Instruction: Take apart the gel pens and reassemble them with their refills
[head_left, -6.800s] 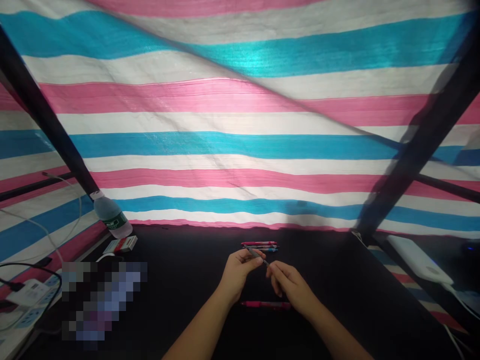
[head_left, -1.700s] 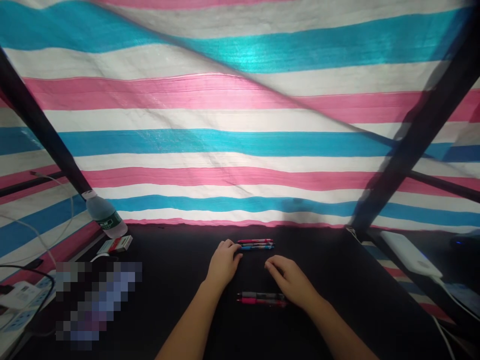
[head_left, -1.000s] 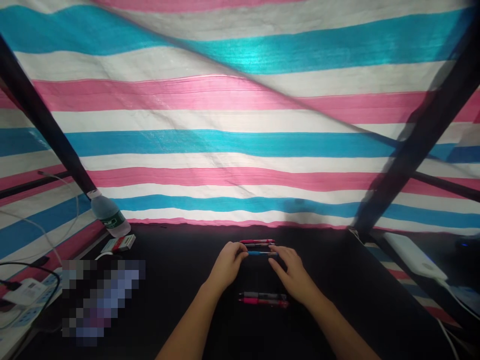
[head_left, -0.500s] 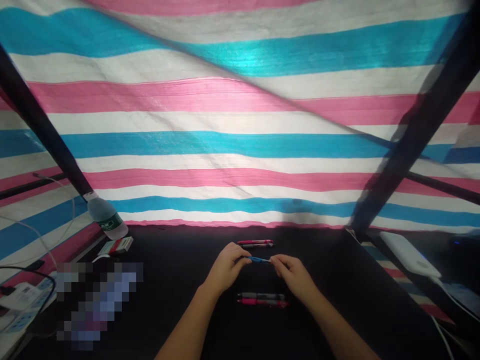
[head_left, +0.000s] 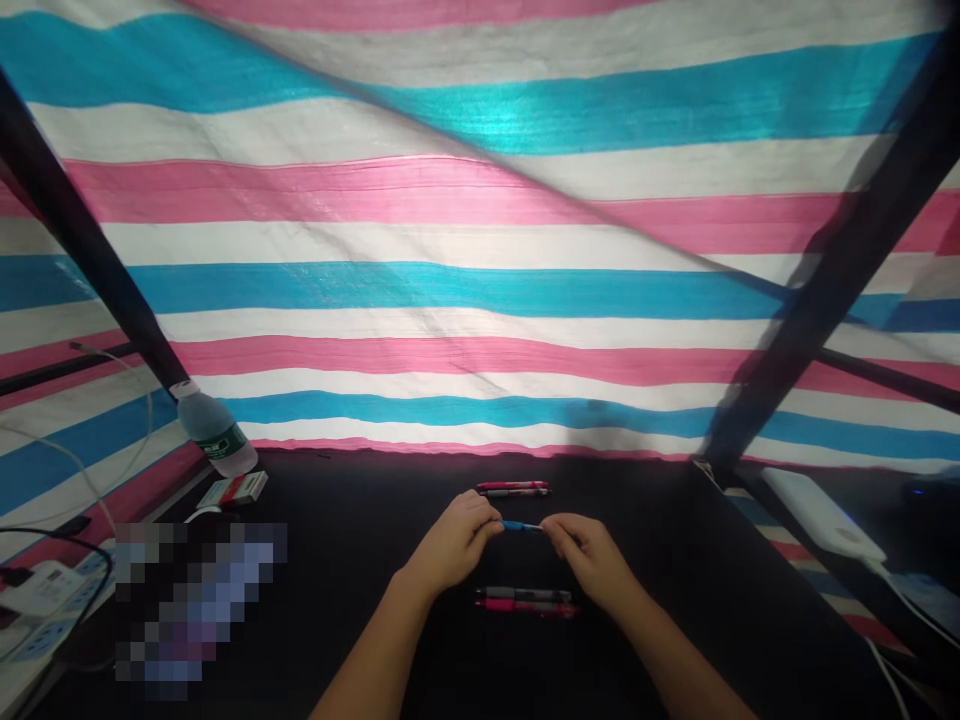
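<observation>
Between my hands a blue pen [head_left: 517, 526] is held level above the black table [head_left: 337, 590]. My left hand [head_left: 459, 540] pinches its left end, and my right hand [head_left: 586, 552] grips the right end, where a pale thin part shows. Fingers cover both ends. Just beyond my hands lie a red pen [head_left: 514, 485] and a dark pen [head_left: 517, 492], side by side. Nearer to me, another dark pen [head_left: 525, 594] rests alongside a second red pen [head_left: 525, 606].
A water bottle [head_left: 217, 435] leans at the back left, with a small box [head_left: 234, 489] before it. Power strips [head_left: 49, 615] and cables line the left edge. On the right lies a white device [head_left: 821, 513] with a cable. Striped sheeting [head_left: 450, 290] hangs behind.
Both hands keep hold of the blue pen, which has shifted very slightly. More of the pale part shows by my right fingers. The other pens lie where they were.
</observation>
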